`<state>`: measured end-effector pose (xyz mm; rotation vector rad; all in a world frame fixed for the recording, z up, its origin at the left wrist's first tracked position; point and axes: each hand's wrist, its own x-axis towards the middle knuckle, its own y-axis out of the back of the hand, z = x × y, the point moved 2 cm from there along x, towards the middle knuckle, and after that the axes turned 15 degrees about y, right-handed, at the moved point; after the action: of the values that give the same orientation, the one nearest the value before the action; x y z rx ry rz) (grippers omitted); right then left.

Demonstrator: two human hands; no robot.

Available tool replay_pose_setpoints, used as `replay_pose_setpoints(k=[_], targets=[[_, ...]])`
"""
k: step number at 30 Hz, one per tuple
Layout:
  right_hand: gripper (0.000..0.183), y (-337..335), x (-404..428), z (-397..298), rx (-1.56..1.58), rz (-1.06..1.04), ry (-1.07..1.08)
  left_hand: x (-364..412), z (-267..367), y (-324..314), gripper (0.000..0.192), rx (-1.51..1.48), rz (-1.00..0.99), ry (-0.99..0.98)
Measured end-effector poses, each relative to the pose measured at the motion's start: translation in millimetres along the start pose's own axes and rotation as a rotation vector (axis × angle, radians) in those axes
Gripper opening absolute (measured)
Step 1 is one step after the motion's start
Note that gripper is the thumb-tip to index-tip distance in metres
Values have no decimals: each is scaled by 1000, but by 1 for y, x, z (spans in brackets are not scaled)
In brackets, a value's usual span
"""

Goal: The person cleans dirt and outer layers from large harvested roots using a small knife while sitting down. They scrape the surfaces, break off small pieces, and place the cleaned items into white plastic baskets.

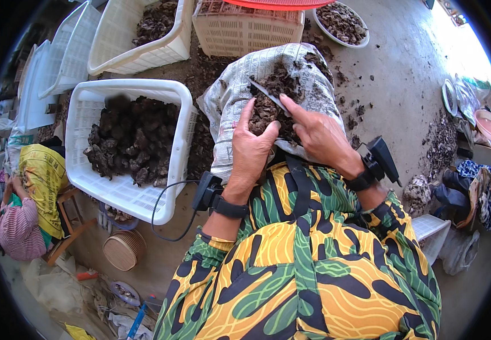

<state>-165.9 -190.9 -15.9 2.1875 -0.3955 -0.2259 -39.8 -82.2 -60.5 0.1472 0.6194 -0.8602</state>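
Observation:
On my lap, a pale woven sack (232,89) bearing print is spread, scattered with dark brown scraps (281,78). My left hand (252,138) has thumb and forefinger around a rough brown clump (264,114), which looks like fungus. A knife (266,93) is in my right hand (320,134); its blade slants across the clump, pointing up and left, and its handle is hidden in the fingers. Left of the sack, a white plastic crate (75,127) holds a heap of dark lumpy clumps (137,136).
Behind stand another white crate (143,59) with dark pieces and an upturned-looking crate (249,32) under a red tray (279,3). A bowl of pieces (341,23) sits at back right. A wicker basket (124,250) and a seated person (22,229) are at left.

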Motion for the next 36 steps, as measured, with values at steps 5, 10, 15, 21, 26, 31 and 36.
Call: replay_pose_setpoints(k=[5,10,15,21,26,31,36], targets=[[61,-4,11,-5,-256,16,-44,1,3,1,61,-31,-17,31],[63,-2,8,-7,-228,38,13,0,3,3,60,-59,-21,67],[66,2,0,-1,-61,47,81,1,-3,5,61,64,17,-42],[64,-4,26,3,78,72,45,-6,1,0,61,92,16,-59],[61,0,25,19,501,195,-145,-7,1,4,64,9,-26,2],[62,12,11,22,377,199,11,-8,5,14,66,-201,-137,174],[78,4,-9,-1,68,33,199,-7,9,21,76,-487,-261,307]])
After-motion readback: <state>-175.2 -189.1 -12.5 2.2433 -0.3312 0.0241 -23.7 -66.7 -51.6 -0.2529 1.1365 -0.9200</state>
